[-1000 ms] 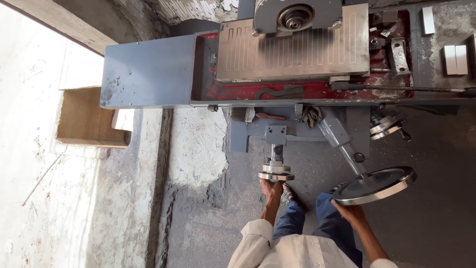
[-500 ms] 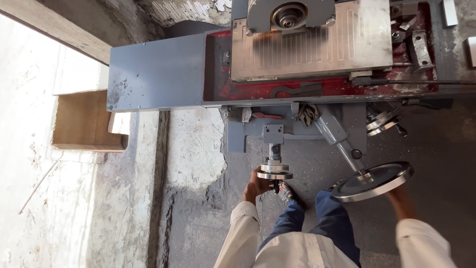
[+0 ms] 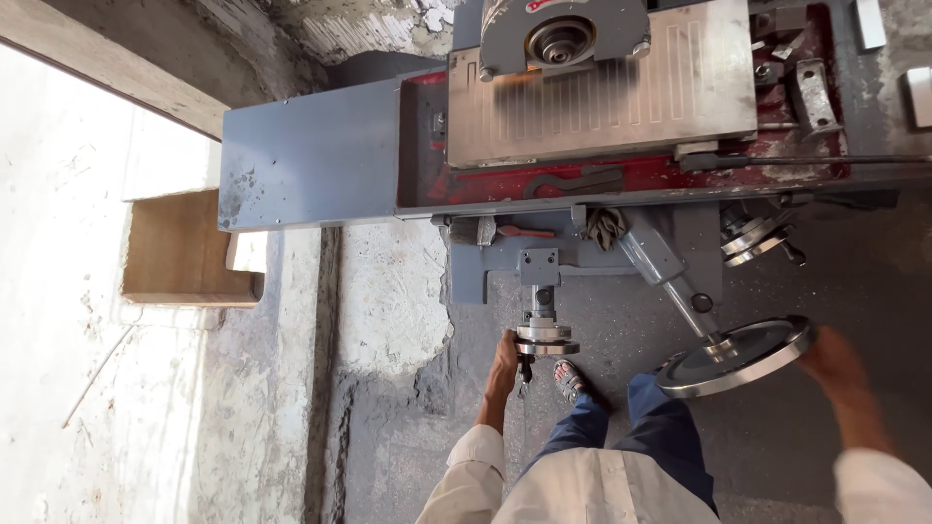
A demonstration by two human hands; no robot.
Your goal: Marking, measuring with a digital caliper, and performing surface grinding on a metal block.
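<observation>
I look down at a grey and red surface grinder with a ribbed steel table [image 3: 602,107] under a round wheel guard [image 3: 563,37]. My left hand [image 3: 504,361] grips the small handwheel [image 3: 546,342] on the machine's front. My right hand [image 3: 832,357], blurred, is on the right rim of the large metal handwheel [image 3: 735,355], which sits tilted on an angled shaft. My white sleeves, blue trousers and a sandalled foot [image 3: 571,379] show below.
A long grey side panel [image 3: 306,155] juts left from the machine. An open cardboard box [image 3: 184,250] lies on the pale floor at left. Metal blocks [image 3: 869,24] and clamps [image 3: 811,95] rest at the upper right. A third handwheel [image 3: 757,238] sits under the table edge.
The view has shifted so the machine sits higher and closer. My right hand has moved from the large wheel's lower edge round to its right rim. My left hand has stayed on the small handwheel.
</observation>
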